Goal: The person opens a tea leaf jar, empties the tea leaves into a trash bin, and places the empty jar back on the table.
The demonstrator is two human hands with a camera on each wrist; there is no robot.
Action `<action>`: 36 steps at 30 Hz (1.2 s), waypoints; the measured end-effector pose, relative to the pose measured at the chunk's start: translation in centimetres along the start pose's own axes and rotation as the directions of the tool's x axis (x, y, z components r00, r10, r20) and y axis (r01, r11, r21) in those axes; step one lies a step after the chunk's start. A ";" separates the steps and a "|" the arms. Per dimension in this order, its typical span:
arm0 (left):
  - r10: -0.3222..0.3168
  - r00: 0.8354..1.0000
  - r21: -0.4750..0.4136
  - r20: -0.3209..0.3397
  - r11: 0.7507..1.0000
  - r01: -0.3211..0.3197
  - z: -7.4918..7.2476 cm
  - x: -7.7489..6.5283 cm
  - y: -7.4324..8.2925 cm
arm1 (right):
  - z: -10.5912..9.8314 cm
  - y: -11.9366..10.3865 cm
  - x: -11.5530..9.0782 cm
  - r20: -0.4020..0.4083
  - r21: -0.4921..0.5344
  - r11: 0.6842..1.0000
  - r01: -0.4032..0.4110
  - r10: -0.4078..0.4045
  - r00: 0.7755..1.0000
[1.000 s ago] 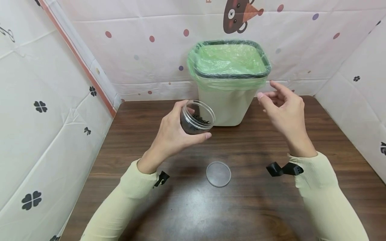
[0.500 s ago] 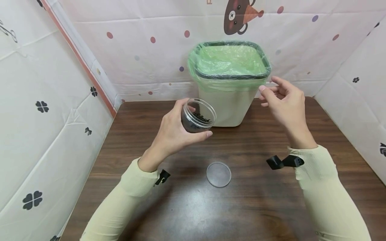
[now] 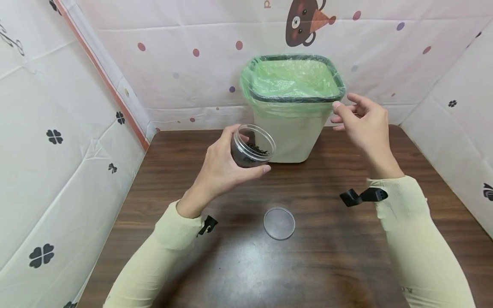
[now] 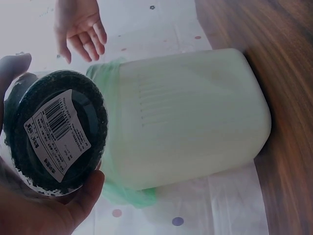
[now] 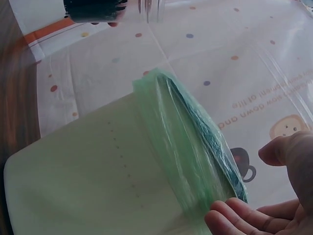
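Observation:
My left hand (image 3: 225,164) grips a clear plastic jar (image 3: 253,145) that has no lid on and is tilted toward me. Dark, dry leaf-like bits (image 3: 257,149) lie inside it. A white barcode label (image 4: 57,134) shows on the jar's base in the left wrist view. My right hand (image 3: 366,126) holds nothing; its fingers are loosely bent right beside the near right corner of a trash bin (image 3: 290,132). A green bag (image 3: 296,77) lines the bin and folds over its dark rim. On the table lies a clear round lid (image 3: 279,223).
The brown wooden table (image 3: 319,261) meets patterned cloth walls at the back and sides. The bin stands at the table's back edge, close against the back cloth (image 3: 173,51). A black wrist camera mount (image 3: 363,196) sticks out from the right sleeve.
My right hand has risen and moved slightly away from me, up to the bin's rim. The left hand and jar have shifted up only a little. Bin and lid stay in place.

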State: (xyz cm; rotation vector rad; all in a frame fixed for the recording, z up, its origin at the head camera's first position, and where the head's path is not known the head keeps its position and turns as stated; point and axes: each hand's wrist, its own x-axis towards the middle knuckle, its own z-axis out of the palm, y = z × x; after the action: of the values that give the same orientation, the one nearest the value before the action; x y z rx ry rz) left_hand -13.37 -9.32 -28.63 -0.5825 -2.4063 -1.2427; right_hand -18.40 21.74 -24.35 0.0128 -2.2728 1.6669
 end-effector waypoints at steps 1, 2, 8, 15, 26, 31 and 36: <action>-0.001 1.000 0.002 -0.003 1.000 0.001 0.0 0.1 0.0 | 0.0 0.0 0.1 0.004 0.004 1.000 -0.007 0.007 1.000; -0.001 1.000 0.001 -0.006 1.000 0.001 -0.1 0.2 0.0 | 0.0 0.0 0.2 0.008 0.001 1.000 -0.010 0.010 1.000; -0.007 1.000 -0.017 -0.014 1.000 0.006 -0.2 0.7 0.0 | -0.1 0.0 0.8 0.027 0.099 0.993 -0.064 0.061 0.998; -0.003 1.000 -0.029 -0.016 1.000 0.003 -0.2 1.0 -0.2 | -0.3 0.0 1.1 0.039 0.095 0.991 -0.096 0.093 0.995; -0.021 1.000 -0.025 -0.014 0.999 0.020 -0.3 1.6 0.0 | -0.2 0.0 1.9 0.047 0.044 0.993 -0.111 0.109 0.993; -0.026 1.000 -0.018 -0.014 1.000 0.026 -0.5 1.8 0.1 | 0.0 0.1 2.3 0.048 0.106 0.986 -0.127 0.123 0.991; -0.029 0.999 -0.005 -0.017 1.000 0.028 -0.6 2.0 0.2 | 0.2 0.0 2.7 0.036 0.176 0.974 -0.144 0.140 0.989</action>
State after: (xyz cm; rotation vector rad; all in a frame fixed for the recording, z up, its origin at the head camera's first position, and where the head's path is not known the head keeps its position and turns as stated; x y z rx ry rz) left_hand -14.88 -9.32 -27.24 -0.5388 -2.4064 -1.2603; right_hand -20.98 22.03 -23.74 -0.0918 -2.1791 1.9489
